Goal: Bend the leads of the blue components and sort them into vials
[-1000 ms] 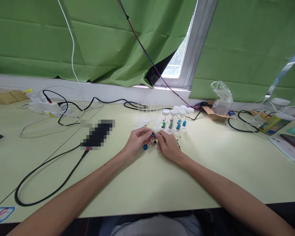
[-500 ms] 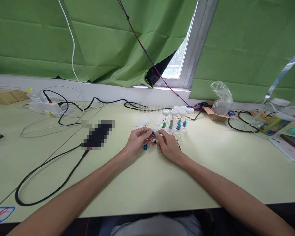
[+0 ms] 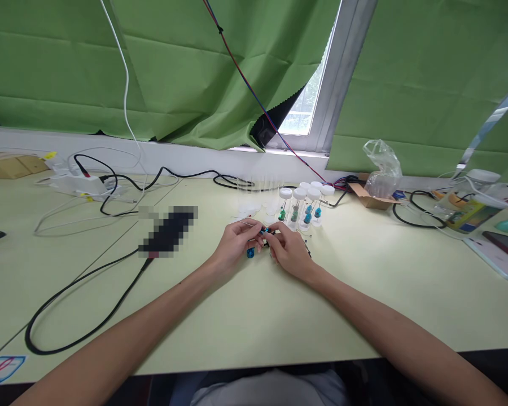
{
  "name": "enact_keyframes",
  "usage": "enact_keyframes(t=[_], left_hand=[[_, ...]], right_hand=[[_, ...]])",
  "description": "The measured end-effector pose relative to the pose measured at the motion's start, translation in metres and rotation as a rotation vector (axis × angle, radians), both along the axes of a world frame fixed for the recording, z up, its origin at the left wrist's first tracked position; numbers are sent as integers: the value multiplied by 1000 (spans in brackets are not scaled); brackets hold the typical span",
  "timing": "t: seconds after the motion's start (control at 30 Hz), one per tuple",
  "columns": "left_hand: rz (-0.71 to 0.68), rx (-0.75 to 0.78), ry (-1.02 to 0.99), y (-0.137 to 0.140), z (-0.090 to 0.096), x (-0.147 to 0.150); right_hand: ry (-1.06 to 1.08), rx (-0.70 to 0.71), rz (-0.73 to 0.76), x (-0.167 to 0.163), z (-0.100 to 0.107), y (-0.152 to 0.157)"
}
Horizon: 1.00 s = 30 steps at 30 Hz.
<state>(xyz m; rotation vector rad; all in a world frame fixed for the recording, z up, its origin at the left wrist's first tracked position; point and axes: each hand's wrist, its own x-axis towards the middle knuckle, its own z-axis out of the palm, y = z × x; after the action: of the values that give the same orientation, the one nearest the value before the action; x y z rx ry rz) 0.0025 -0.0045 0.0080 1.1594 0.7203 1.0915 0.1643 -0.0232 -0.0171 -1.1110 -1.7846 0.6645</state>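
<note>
Over the middle of the table my left hand pinches a small blue part, and a thin metal rod sticks out leftward from its fingers. My right hand faces it, its fingertips closed on the same part. Fingers hide most of the part, so its exact kind is unclear. Just below my left fingers a second blue piece lies on the table. Small dark bits show between and beside the hands. Behind them stand several clear tubes with white caps, holding green and blue pieces on thin rods.
Uncapped clear tubes stand behind my left hand. A black cable loops over the left of the table. To the right are an open cardboard box with a plastic bag, and a phone. A power strip lies back left.
My right fingertips have shifted slightly at the blue part, and the dark bit below it is now more covered. My left hand stays nearly still.
</note>
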Motion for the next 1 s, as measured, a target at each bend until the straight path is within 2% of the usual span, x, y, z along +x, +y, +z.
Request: enact_keyframes(t=[0.33, 1.0], left_hand=[[-55, 40, 9, 2, -4, -2], [-24, 13, -16, 2, -2, -1]], right_hand=[[-55, 24, -30, 1, 2, 0], [-14, 2, -19, 0, 0, 0]])
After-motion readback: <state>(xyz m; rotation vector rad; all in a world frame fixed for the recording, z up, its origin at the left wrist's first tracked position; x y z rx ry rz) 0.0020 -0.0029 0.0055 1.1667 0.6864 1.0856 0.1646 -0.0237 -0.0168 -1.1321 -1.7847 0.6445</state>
